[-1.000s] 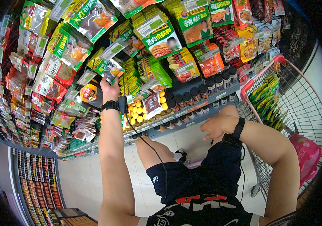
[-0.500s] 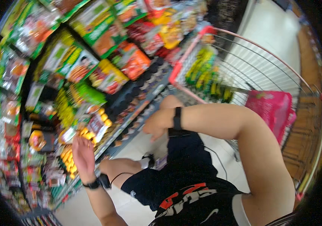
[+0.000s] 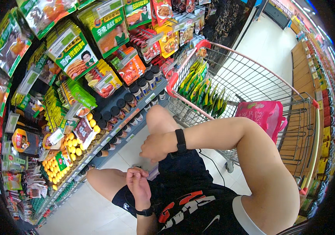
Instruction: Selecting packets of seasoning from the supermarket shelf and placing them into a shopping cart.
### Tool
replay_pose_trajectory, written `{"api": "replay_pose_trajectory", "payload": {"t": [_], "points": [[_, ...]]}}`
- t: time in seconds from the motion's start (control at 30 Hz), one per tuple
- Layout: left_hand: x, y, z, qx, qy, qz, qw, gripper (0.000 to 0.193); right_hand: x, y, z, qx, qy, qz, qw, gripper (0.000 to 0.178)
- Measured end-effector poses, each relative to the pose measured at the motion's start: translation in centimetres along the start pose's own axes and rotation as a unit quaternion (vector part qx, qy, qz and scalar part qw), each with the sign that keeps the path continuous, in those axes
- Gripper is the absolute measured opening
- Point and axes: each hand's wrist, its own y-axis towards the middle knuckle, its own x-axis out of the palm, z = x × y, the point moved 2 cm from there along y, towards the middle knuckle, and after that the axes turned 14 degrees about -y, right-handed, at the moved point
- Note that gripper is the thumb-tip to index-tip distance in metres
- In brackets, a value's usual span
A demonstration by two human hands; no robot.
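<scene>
My left hand [image 3: 139,185] is in front of my lap, palm up, with its fingers loosely bent and nothing in it. Just above it, beside my bent knee, my right hand [image 3: 155,148] curls its fingers under; no object shows in them. Both wrists wear black bands. To the left stands a shelf rack hung with green, yellow and red food packets [image 3: 73,55]. Its lower shelf holds a row of dark-lidded jars [image 3: 124,105]. Nearest to my left hand on that side are yellow-capped small bottles [image 3: 73,147] and a brown-and-white packet [image 3: 84,132].
A wire shopping cart [image 3: 261,70] with pink-red trim stands at my right. It carries several green-and-yellow packets [image 3: 202,92] and a bright pink bag [image 3: 261,115]. Beyond it runs a wooden display [image 3: 298,98] with stocked goods. Pale floor tiles [image 3: 271,39] stretch along the aisle.
My left hand has drawn back from the yellow-capped bottles, moving right to my lap. My right hand has shifted slightly left and down, its fingers more curled. The view has steadied.
</scene>
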Motion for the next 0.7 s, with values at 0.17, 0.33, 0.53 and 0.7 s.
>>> {"api": "replay_pose_trajectory", "payload": {"t": [0.17, 0.33, 0.53, 0.7], "points": [[-0.4, -1.7, 0.0, -0.030, 0.057, -0.032, 0.997, 0.009, -2.4, 0.1, -2.4, -0.032, -0.015, 0.056, 0.998, 0.036], [-0.7, -2.8, 0.2, -0.047, 0.072, -0.066, 0.994, 0.007, -9.0, -2.3, -3.0, -0.116, 0.199, 0.228, 0.946, 0.036], [-1.4, -3.3, 0.3, -0.064, 0.099, -0.084, 0.990, 0.007, -14.3, -13.4, 9.1, 0.075, 0.491, 0.599, 0.628, 0.021], [-1.8, -3.2, 0.5, -0.087, 0.114, -0.101, 0.984, 0.007, -3.8, -19.4, 20.9, 0.318, 0.543, 0.574, 0.524, 0.014]]}}
